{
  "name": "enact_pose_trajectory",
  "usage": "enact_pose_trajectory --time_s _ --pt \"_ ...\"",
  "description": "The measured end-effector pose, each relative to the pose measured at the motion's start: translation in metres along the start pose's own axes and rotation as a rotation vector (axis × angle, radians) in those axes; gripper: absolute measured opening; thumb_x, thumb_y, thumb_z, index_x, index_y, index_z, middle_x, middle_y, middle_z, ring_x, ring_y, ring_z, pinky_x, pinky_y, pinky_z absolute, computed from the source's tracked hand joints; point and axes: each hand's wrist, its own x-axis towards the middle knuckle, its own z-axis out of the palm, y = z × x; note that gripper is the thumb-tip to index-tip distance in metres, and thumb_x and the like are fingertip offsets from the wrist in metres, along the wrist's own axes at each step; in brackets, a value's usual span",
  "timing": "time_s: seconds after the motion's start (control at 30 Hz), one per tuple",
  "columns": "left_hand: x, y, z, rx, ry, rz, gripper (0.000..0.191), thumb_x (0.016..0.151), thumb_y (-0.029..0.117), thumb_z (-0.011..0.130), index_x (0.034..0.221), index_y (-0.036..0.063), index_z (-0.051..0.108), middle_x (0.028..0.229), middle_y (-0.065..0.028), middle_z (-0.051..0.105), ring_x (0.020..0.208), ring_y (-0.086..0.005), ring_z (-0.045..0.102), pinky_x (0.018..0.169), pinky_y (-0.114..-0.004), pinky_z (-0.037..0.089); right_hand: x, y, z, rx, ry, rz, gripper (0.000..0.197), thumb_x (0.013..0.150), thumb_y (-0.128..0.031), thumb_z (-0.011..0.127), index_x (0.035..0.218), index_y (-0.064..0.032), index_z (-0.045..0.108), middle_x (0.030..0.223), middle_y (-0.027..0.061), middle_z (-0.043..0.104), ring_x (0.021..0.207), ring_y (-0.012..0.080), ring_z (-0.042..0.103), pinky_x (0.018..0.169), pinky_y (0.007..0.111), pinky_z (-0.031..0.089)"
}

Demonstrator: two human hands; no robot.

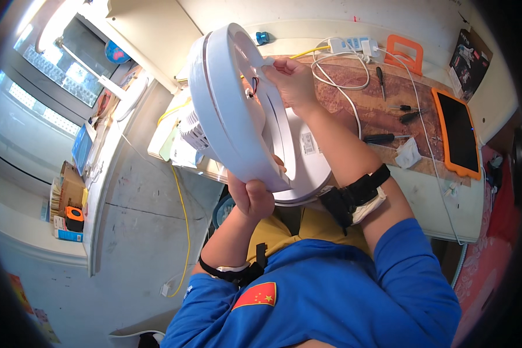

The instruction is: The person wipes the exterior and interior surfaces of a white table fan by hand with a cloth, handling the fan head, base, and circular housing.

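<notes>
A white plastic appliance with a round ring housing (239,126), which looks like a fan head, is tilted up in front of me. My left hand (254,195) grips the lower rim of the ring. Near its upper inner edge, my right hand (291,80) pinches a white part between thumb and fingers. Thin dark and red wires (254,85) show inside the ring. A slotted motor cover (193,132) sticks out on the left side. Below and to the right lies a round white base (315,169) bearing a label. The fingers of my left hand inside the ring are mostly hidden.
Several screwdrivers, one with a black handle (379,138), lie on the brown desk mat (343,98) beside a crumpled tissue (408,153). An orange-framed tablet (459,132) is at the right. A power strip (352,45), white cables and an orange stand (404,54) are at the back.
</notes>
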Motion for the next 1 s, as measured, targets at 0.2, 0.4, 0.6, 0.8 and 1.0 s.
enact_pose_trajectory --time_s 0.2,0.4,0.6,0.8,1.0 --pt "0.004 0.002 -0.001 -0.021 -0.046 -0.007 0.052 0.090 0.052 0.042 0.096 0.0007 0.043 0.069 -0.0087 0.049 0.056 -0.0161 0.050 0.053 -0.030 0.045 -0.003 0.001 -0.005 -0.013 -0.001 0.008 0.026 0.077 -0.009 0.067 0.099 0.0040 0.064 0.088 0.0094 0.066 0.080 0.0106 0.062 0.071 0.023 0.050" --pt "0.001 0.002 0.001 -0.005 0.013 -0.028 0.054 0.088 0.054 0.044 0.093 0.0002 0.044 0.068 -0.0091 0.050 0.055 -0.0156 0.049 0.052 -0.030 0.045 -0.011 0.001 -0.007 0.098 -0.023 0.088 0.024 0.081 -0.007 0.062 0.103 0.0040 0.062 0.091 0.0084 0.066 0.079 0.0105 0.061 0.071 0.023 0.050" --pt "-0.001 -0.001 -0.004 0.004 -0.013 -0.034 0.056 0.087 0.056 0.045 0.092 0.0001 0.043 0.069 -0.0090 0.048 0.055 -0.0160 0.049 0.051 -0.030 0.044 -0.009 -0.008 0.007 0.054 0.023 0.047 0.024 0.078 -0.011 0.067 0.097 0.0039 0.063 0.087 0.0081 0.066 0.075 0.0096 0.061 0.068 0.022 0.049" --pt "0.000 0.002 -0.001 -0.002 -0.010 -0.049 0.054 0.088 0.053 0.044 0.095 0.0002 0.043 0.069 -0.0090 0.049 0.057 -0.0167 0.051 0.052 -0.030 0.045 -0.008 -0.001 0.005 -0.007 0.087 -0.018 0.023 0.076 -0.012 0.069 0.092 0.0036 0.063 0.082 0.0079 0.066 0.072 0.0094 0.061 0.065 0.022 0.050" --pt "0.000 0.001 0.000 -0.018 -0.004 0.014 0.049 0.091 0.050 0.042 0.097 0.0007 0.043 0.071 -0.0091 0.049 0.058 -0.0170 0.051 0.054 -0.030 0.045 -0.007 0.001 0.003 0.027 0.042 -0.004 0.024 0.076 -0.011 0.069 0.094 0.0031 0.062 0.085 0.0080 0.065 0.075 0.0092 0.060 0.066 0.022 0.049"
